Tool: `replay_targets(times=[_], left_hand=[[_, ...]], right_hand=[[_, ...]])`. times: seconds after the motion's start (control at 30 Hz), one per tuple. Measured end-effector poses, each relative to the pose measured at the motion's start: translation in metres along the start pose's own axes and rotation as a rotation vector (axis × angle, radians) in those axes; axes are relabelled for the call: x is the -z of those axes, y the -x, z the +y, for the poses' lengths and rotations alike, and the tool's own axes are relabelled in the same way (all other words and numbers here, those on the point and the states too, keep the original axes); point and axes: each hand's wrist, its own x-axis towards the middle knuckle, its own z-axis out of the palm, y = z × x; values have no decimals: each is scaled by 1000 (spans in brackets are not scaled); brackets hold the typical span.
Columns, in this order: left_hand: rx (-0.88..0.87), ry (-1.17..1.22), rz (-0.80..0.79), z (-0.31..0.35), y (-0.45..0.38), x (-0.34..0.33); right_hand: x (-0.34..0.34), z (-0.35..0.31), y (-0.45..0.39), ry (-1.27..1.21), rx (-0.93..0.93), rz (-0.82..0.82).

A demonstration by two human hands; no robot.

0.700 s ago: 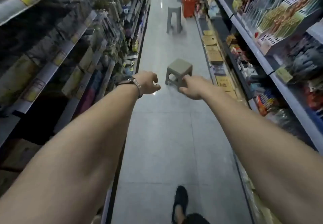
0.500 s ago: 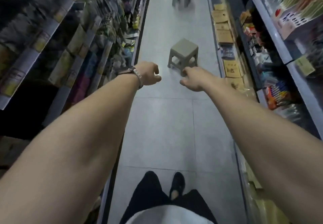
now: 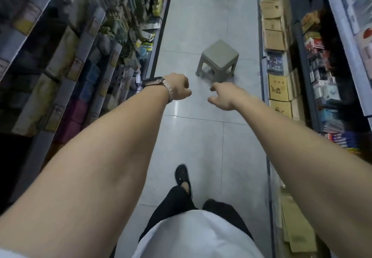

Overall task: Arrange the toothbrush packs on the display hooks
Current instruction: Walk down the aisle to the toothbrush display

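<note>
On the left stands a tall rack of shelves (image 3: 84, 60) packed with goods, all too blurry to name. I cannot pick out any toothbrush packs or display hooks there, so I cannot say which way they lie from the hands or which way they point.

Next comes the left hand (image 3: 178, 89), stretched out in front with a watch (image 3: 154, 81) on its wrist. Its fingers are curled in loosely and it holds nothing.

Just beside it is the right hand (image 3: 223, 96). Its fingers are bent a little, the thumb sticks out, and it holds nothing too. Both hands hang over the floor (image 3: 201, 133) of the aisle, about level with each other, so neither looks nearer to anything to grab.

Past the hands, a bit to the right, sits a small grey stool (image 3: 219, 60). It is close to the right hand but not touching it. One dark shoe (image 3: 182, 175) steps forward below.

On the right are cardboard boxes (image 3: 274, 40) along the bottom of more shelves (image 3: 322, 72). I think the person must first find the packs before any hanging can start.
</note>
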Motion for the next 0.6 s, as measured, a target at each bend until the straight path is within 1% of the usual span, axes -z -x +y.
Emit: replay_targets(times=[0.13,0.27,0.47,0.6], left_hand=[[14,-1,8,-13,-63,37],[-5,-3,1,-16,-127,67],[7,-23,1,-19,-227,99],[55,3,-4,-22,-280,131]], right_hand=[[39,6,-63,-1,-3,25],[70,19,-122,-6,-5,17],[107,43,-220,-2,17,-40],[140,56,-287,-9,37,-85]])
